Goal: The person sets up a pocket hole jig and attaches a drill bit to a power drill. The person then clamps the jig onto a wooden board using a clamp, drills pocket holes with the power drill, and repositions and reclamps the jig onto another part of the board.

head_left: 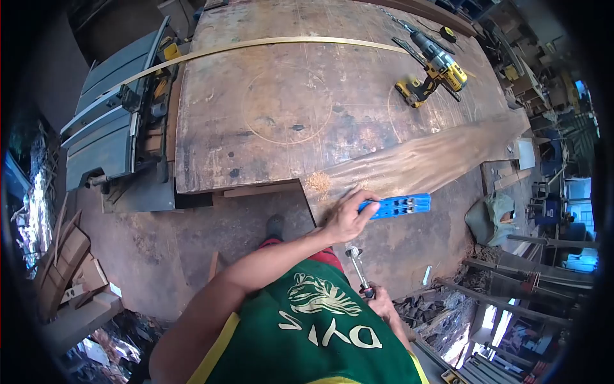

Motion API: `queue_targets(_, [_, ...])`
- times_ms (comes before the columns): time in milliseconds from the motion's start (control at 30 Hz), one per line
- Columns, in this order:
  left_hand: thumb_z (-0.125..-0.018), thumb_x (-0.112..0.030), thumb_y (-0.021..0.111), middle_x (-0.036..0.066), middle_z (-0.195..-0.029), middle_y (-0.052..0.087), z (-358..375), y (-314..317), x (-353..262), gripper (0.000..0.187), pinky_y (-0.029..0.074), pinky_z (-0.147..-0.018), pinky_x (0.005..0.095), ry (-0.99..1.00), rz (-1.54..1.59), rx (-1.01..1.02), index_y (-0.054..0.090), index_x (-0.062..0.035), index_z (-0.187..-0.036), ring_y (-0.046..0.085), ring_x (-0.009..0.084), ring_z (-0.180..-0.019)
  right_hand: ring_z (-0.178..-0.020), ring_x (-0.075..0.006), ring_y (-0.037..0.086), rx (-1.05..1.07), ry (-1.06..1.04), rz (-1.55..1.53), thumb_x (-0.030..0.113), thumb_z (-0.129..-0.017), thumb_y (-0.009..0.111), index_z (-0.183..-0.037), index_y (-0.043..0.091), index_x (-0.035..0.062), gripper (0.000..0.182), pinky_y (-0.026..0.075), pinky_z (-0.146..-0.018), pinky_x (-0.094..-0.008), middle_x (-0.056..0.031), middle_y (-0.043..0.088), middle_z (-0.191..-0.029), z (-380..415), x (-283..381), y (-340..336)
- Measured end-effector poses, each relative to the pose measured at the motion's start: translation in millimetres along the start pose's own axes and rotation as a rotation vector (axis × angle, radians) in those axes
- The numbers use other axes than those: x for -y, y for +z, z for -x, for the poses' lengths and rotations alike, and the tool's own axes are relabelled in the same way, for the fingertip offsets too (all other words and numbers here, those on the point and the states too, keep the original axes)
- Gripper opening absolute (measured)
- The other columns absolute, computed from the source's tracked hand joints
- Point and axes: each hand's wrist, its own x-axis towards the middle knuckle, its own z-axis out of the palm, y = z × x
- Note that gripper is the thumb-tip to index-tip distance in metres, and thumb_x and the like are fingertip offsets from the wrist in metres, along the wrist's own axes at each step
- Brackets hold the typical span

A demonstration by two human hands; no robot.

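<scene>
My left hand (348,217) grips the left end of a blue tool (403,206), a jig with metal inserts, at the near edge of a wooden board (422,157). Wood shavings (318,183) lie on the board's left end, just beyond that hand. Lower down, close to my shirt, my right hand (382,302) holds the dark handle of a metal clamp-like tool (358,265), whose round end points up toward the board.
A yellow and black drill (438,67) lies on the worn worktable (217,141) at the upper right. A long thin strip (288,40) crosses its far side. To the left stands a table saw (109,131). A green cloth bag (489,221) is at the right.
</scene>
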Motion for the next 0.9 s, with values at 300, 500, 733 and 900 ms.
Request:
queue_targets(300, [-0.098,-0.034,0.058,0.013,-0.093,0.066,-33.1,-87.7,75.8,0.028,0.048,-0.089,0.0431,-0.087,-0.129,-0.213,0.066,-0.0066,-0.1,0.064,0.0287,-0.091,-0.082,-0.0205,0.062,-0.213,0.212,-0.415,0.006,-0.071,0.067,-0.111,0.065,-0.0016,0.04,0.051,-0.075,-0.0333,-0.0113,0.065,-0.089,47.7,1.3,41.8])
queue_targets(500, [-0.103,-0.039,0.051,0.007,-0.089,0.065,-20.0,-245.5,63.2,0.04,0.05,-0.074,0.0315,-0.066,0.032,-0.974,0.057,0.0008,-0.105,0.063,0.0156,-0.077,-0.08,-0.0193,0.063,-0.252,0.086,-0.425,0.006,-0.068,0.067,-0.113,0.065,-0.0046,0.046,0.052,-0.073,-0.0335,-0.0124,0.07,-0.096,28.2,-58.8,5.2])
queue_targets(733, [-0.102,-0.032,0.055,0.003,-0.086,0.063,30.4,-110.9,31.3,0.033,0.049,-0.069,0.028,-0.234,0.089,-0.701,0.06,-0.0001,-0.095,0.059,0.011,-0.073,-0.071,-0.0169,0.067,-0.209,0.006,-0.274,0.013,-0.069,0.071,-0.109,0.068,-0.002,0.042,0.053,-0.064,-0.0304,-0.0102,0.073,-0.09,-6.2,-103.1,-45.7])
queue_targets(900, [-0.098,-0.032,0.061,0.006,-0.079,0.062,23.1,-92.8,56.0,0.032,0.047,-0.067,0.0316,-0.198,-0.279,-0.568,0.064,-0.0003,-0.098,0.054,0.0135,-0.072,-0.069,-0.0154,0.064,-0.212,0.042,-0.344,0.011,-0.069,0.075,-0.108,0.067,-0.002,0.042,0.052,-0.062,-0.0301,-0.0071,0.07,-0.084,-11.4,-115.6,-46.5])
